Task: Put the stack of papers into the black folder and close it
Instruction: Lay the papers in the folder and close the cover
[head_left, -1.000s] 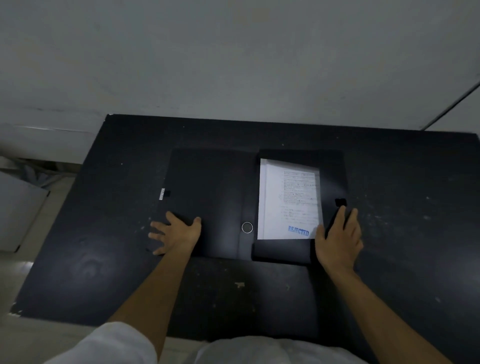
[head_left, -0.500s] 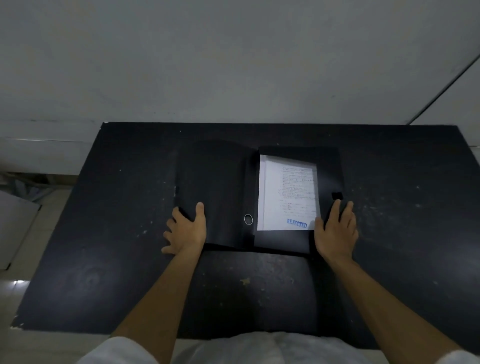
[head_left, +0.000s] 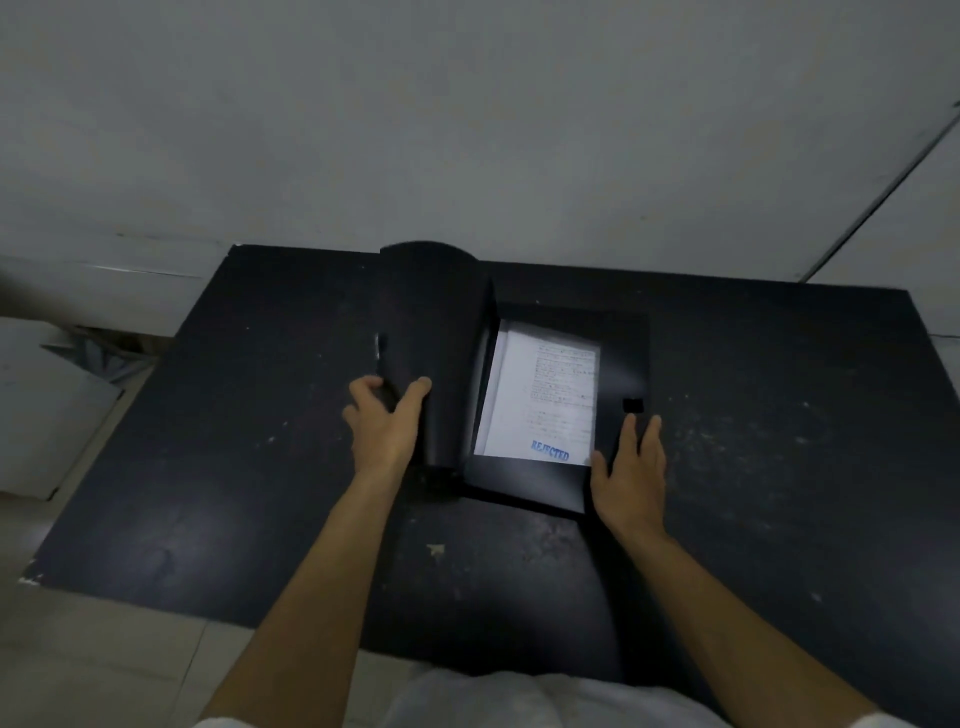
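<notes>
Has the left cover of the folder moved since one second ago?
Yes. The left cover, flat on the table before, is now lifted by the left hand and swings right toward the papers.

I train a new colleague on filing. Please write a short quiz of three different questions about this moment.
1. True or false: the papers lie inside the black folder.
2. Which hand lifts the folder's cover? A left hand; B right hand
3. Fill in: the blue stamp on the top sheet reads ____.

Key: 1 true; 2 A; 3 REJECTED
</notes>
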